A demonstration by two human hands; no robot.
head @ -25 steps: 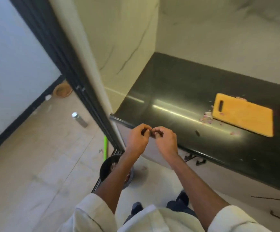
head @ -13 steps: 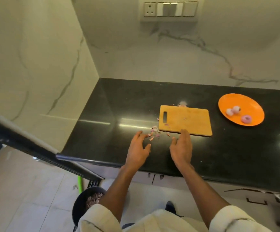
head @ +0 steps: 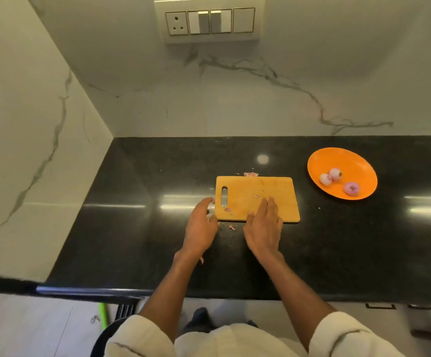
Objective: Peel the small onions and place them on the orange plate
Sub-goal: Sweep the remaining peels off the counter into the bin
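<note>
An orange plate (head: 353,161) sits on the black counter at the right, holding three peeled small onions (head: 335,174). A wooden cutting board (head: 250,193) lies in the middle, with scraps of pink onion skin (head: 251,174) on and around it. My left hand (head: 200,226) is at the board's left front corner, fingers curled loosely beside the edge, holding nothing that I can see. My right hand (head: 264,225) lies flat with its fingers on the board's front part, empty.
The black counter (head: 137,240) meets marble walls at the back and left. A socket and switch panel (head: 210,21) is on the back wall. Below the counter's front edge are a dark bin (head: 106,338) and a green stick (head: 103,314).
The view swung from the floor and bin up to the counter. My hands, pinched together over the bin a second ago, separated and moved forward onto the cutting board.
</note>
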